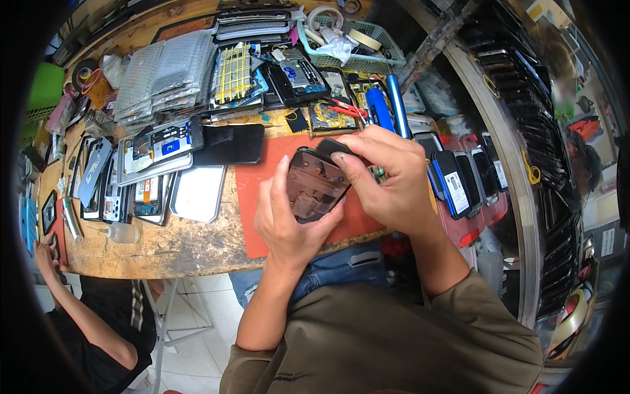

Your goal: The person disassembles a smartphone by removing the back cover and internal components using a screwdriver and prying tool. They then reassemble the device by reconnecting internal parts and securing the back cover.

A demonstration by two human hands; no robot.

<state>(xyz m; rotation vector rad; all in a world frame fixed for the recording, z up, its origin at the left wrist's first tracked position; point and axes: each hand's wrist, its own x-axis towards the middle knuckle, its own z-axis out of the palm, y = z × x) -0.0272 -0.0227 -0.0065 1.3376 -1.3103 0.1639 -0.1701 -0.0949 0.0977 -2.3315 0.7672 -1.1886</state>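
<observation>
My left hand (283,220) is wrapped round a smartphone (314,187) with a dark, glossy face that mirrors the room. Tilted, the phone is held above an orange-red work mat (252,190). Between thumb and bent fingers, my right hand (387,177) pinches a small flat black piece (331,150) at the phone's top right corner. What exactly this piece is, I cannot make out. It touches or overlaps the phone's edge there. Just behind my right hand lie a blue cylinder (379,110) and red-handled pliers (348,108).
Opened phones (154,148) and a dark screen (230,143) lie left of the mat. Bubble-wrap sleeves (164,72) are stacked behind them. A green basket (387,49) holds tape rolls. Several phones (453,184) stand at the right. A co-worker's arm (85,302) rests at the table's left end.
</observation>
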